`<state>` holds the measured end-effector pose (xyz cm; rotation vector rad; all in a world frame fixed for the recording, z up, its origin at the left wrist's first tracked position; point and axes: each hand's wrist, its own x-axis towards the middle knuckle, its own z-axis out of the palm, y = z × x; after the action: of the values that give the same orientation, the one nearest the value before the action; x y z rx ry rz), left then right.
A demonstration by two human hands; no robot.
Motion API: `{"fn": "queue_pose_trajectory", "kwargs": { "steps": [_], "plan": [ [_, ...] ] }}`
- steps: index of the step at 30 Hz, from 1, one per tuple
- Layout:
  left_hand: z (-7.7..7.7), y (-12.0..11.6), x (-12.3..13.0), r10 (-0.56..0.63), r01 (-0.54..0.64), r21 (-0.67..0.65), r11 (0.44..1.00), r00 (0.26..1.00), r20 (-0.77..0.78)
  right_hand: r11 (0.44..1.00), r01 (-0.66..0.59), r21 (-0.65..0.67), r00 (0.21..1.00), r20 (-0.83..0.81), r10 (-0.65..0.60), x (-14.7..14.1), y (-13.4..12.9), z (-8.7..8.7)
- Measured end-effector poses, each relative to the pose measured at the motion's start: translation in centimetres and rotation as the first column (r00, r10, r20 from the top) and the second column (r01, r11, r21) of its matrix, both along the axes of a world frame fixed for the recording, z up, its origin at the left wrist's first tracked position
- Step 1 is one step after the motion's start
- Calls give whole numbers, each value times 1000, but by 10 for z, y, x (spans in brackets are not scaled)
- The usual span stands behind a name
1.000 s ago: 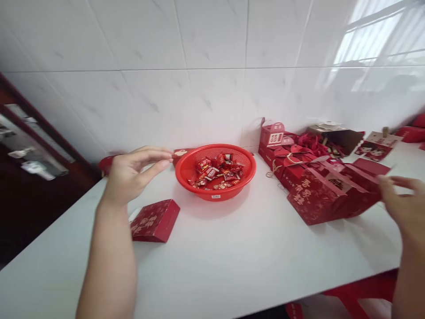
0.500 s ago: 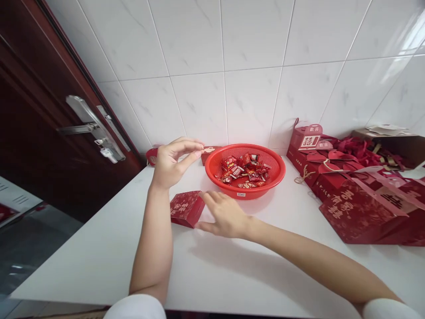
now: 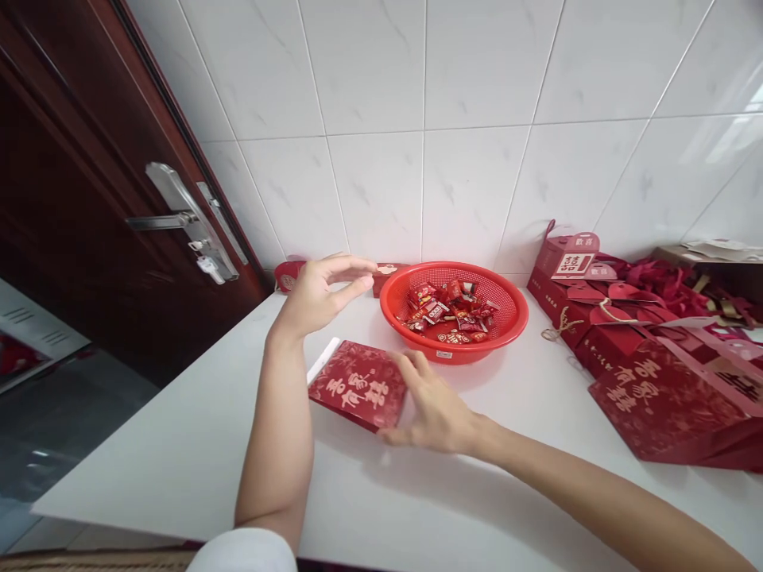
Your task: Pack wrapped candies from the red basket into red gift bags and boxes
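A red gift box (image 3: 361,385) with pale gold characters lies on the white table, its printed face up. My right hand (image 3: 432,405) grips the box's right end, fingers at the far corner and thumb at the near one. My left hand (image 3: 322,294) is raised above and behind the box's left part, fingers curved and apart from the thumb, holding nothing. Just behind my right hand stands a red plastic basket (image 3: 393,310) holding several wrapped candies (image 3: 456,310).
Several red gift boxes (image 3: 668,397) are grouped at the right, with red shredded filler (image 3: 647,286) behind them. Against the tiled wall stand a small red box (image 3: 386,280) and a rounded red item (image 3: 288,275). A dark door with a metal handle (image 3: 160,222) is at left.
My right hand has moved right with the gift box, whose printed face now shows more fully, along with a white strip at its left edge. My left hand keeps its raised pose. The view has shifted slightly.
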<state>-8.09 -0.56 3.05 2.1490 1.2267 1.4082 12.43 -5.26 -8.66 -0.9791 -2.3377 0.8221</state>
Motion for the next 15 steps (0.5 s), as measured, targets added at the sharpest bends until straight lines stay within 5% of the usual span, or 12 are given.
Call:
{"fn": "queue_pose_trajectory", "kwargs": {
  "steps": [4, 7, 10, 15],
  "plan": [
    [-5, 1, 1, -115, 48, -219, 974, 946, -302, 986, 141, 93, 986, -109, -130, 53, -34, -26],
    [-5, -2, 8, -284, 51, -450, 892, 838, -467, 947, 280, 158, 955, -146, -258, 76, -50, -48],
    [-3, -5, 18, -417, 77, -569, 819, 760, -498, 897, 385, 218, 919, -179, -351, 86, -59, -67],
    [-2, -6, 33, -491, 176, -569, 803, 736, -466, 889, 375, 264, 927, -110, -358, 85, -59, -79]
  ]
}}
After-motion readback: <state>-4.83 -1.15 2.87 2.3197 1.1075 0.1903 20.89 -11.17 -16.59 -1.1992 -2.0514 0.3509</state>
